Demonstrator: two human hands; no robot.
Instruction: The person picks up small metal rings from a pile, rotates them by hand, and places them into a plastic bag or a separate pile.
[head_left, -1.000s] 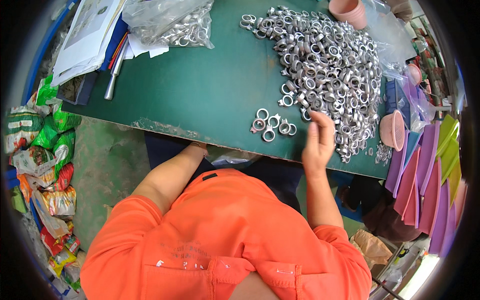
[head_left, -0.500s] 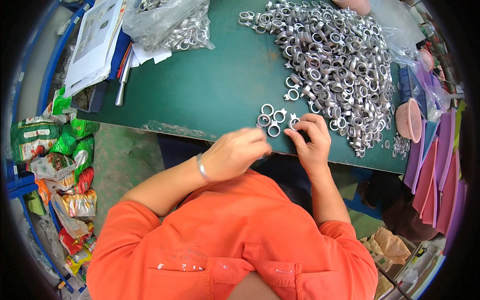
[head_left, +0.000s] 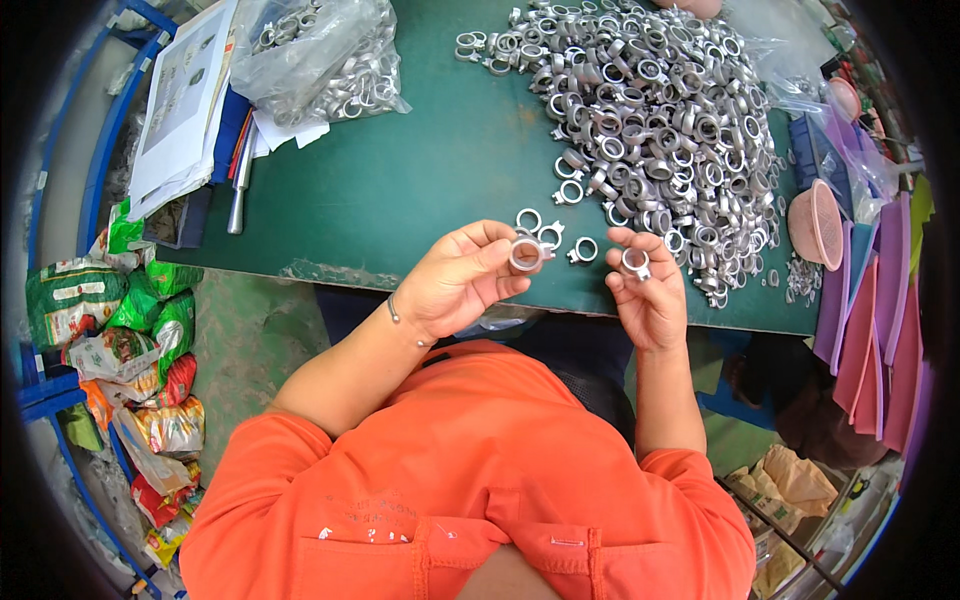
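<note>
My left hand (head_left: 462, 275) pinches a metal ring (head_left: 526, 254) between thumb and fingers, just over the table's front edge. Level with it, my right hand (head_left: 648, 295) grips another metal ring (head_left: 636, 262), which has a small lug on its lower side. Between and beyond the hands, a few loose rings lie on the green tabletop, one of them a single ring (head_left: 583, 250) close to my right fingers. A large heap of grey metal rings (head_left: 650, 120) spreads over the table past my right hand.
A clear plastic bag of rings (head_left: 330, 70) lies at the far left beside papers (head_left: 185, 95) and a metal-handled tool (head_left: 238, 200). At the right edge stand a pink basket (head_left: 816, 225), smaller parts (head_left: 803, 280) and purple and pink bins (head_left: 875, 330). Colourful packets (head_left: 130, 340) fill a left shelf.
Both hands have lifted rings from the small group on the table and now hold them up. My left hand has turned, showing its ring; my right has shifted slightly right.
</note>
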